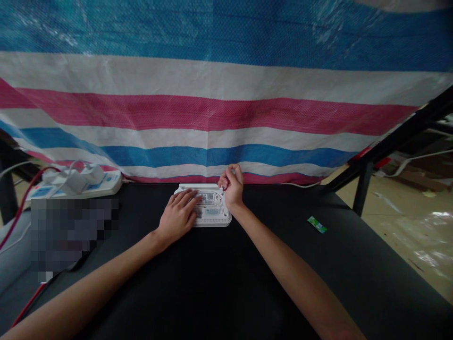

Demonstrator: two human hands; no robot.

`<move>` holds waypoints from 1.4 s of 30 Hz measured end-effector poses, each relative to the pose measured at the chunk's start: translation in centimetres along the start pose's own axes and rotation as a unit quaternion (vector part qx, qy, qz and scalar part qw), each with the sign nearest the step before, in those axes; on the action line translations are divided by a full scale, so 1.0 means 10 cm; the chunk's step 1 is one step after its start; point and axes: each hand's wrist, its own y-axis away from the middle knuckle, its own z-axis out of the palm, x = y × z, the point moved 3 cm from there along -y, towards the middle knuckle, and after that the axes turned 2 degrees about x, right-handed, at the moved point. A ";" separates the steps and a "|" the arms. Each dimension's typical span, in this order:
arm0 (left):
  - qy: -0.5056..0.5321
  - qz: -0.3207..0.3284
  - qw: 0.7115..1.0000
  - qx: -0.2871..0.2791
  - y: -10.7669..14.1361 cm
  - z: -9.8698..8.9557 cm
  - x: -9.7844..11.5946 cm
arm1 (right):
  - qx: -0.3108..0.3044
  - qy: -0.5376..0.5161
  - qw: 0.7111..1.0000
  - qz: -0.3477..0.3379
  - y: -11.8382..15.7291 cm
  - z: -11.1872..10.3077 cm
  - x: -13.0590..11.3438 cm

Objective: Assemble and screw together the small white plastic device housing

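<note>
A white router-like device (212, 218) lies on the black tabletop with its vented, labelled underside facing up. My left hand (180, 215) rests flat over its left part, fingers stretched out and covering some of the labels. Above the device's right edge, my right hand (233, 188) is closed with the fingers curled in. A small dark red bit shows by those fingertips, too small to name. Whether the right hand touches the device I cannot tell.
A white power strip (109, 183) with plugged-in adapters stands at the back left, beside a red cable (17, 215). A blurred-out dark item (71, 236) lies in front. Right of my arm is a small green packet (317, 225). A striped sheet (208, 113) hangs behind.
</note>
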 end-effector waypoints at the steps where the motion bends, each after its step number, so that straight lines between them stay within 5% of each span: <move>1: 0.000 0.000 1.000 0.002 0.00 0.00 0.00 | -0.001 -0.003 1.000 0.001 0.00 0.00 0.00; 42: 0.007 -0.007 1.000 -0.009 -0.01 -0.01 0.00 | -0.013 0.003 1.000 -0.018 -0.03 0.00 -0.03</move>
